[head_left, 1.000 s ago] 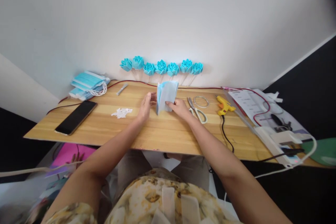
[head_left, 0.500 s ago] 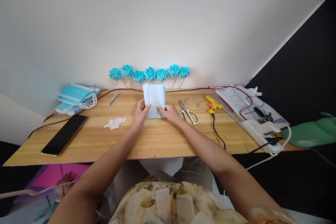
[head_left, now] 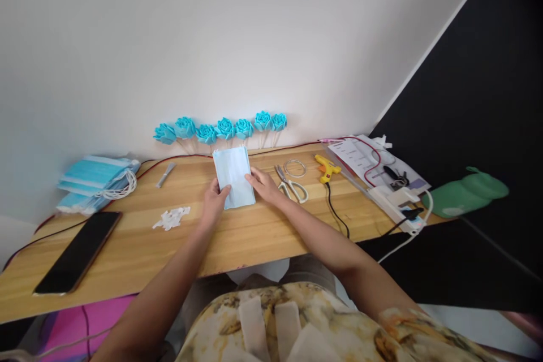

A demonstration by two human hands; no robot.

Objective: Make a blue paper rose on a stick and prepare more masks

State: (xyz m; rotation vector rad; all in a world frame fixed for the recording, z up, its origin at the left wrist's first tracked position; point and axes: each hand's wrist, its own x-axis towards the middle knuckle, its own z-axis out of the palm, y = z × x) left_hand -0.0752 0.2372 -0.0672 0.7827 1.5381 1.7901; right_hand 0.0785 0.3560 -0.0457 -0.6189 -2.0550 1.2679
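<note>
Between my two hands is a stack of pale blue face masks [head_left: 235, 176], its ear loops gone and its layers lined up, held above the table. My left hand [head_left: 215, 199] grips its lower left edge, thumb on the front face. On the right edge, a little higher, my right hand [head_left: 262, 184] pinches it with the thumb in front; the other fingers are mostly behind. White-handled scissors [head_left: 293, 186] lie just right of my right hand. Small white scraps [head_left: 171, 218] are on the table left of my left hand.
Several blue mask flowers [head_left: 225, 128] on sticks lean against the wall. Masks with loops [head_left: 91, 175] and a phone [head_left: 78, 254] lie left. At right are a wire coil [head_left: 295, 168], yellow glue gun [head_left: 326, 169], papers [head_left: 350, 153], power strip [head_left: 392, 206] and green bottle [head_left: 464, 193].
My view has turned, so the table things sit further left. The mask stack has tilted slightly, and my right hand has slid higher along its edge.
</note>
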